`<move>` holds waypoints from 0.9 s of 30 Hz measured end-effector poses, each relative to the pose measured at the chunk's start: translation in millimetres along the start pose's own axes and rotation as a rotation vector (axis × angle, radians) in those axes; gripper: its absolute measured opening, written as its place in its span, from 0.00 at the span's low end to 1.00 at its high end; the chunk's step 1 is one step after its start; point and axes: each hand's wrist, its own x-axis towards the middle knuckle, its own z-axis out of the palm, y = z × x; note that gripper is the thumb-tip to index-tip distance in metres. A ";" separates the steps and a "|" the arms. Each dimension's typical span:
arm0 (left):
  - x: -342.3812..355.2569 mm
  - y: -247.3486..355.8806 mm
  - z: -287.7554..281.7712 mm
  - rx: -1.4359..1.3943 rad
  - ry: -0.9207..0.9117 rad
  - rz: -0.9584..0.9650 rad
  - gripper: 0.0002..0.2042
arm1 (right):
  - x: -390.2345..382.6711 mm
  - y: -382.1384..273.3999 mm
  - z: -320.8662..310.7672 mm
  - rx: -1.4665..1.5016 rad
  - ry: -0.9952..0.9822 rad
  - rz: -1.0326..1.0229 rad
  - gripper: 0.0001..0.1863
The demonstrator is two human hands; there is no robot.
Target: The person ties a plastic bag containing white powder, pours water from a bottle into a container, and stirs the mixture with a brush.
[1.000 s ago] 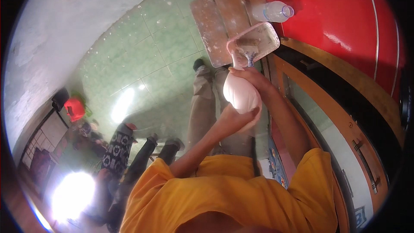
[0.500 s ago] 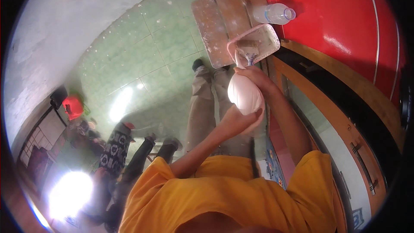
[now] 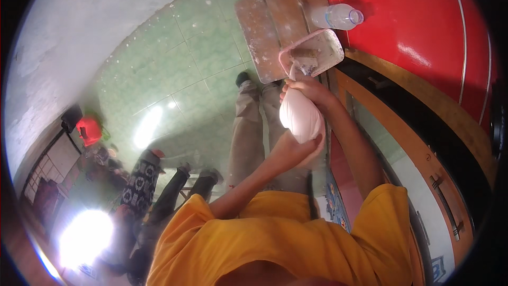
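A bulging white bag, its contents hidden, is held between my two hands in front of my legs. My left hand cups the rounded lower end, thumb and fingers curled against it. Around the narrow neck at the far end, my right hand is closed. The thin twisted tip of the bag sticks out beyond that grip, over the near edge of a whitish plastic tub with a pink rim. Inside the tub lies what looks like a wide, whitish-smeared brush.
The tub rests by a stained brown wooden stool and a red glossy surface. A clear plastic bottle stands behind it. An orange cabinet door runs along my right. People's legs show at lower left, near a bright lamp.
My right hand has shifted its grip, and its fingers now wrap over the bag's neck. The bag and my left hand stay nearly in place.
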 end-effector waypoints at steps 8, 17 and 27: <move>-4.0 4.9 -0.6 -0.003 0.004 -0.029 0.18 | 4.2 -7.0 3.1 -0.010 0.007 0.065 0.09; -5.8 7.0 0.4 0.011 0.014 0.000 0.18 | 10.2 -17.6 2.2 -0.120 0.021 0.125 0.10; -7.8 1.5 4.6 0.026 0.050 0.025 0.18 | 18.8 -18.6 -9.9 -0.206 0.021 0.084 0.18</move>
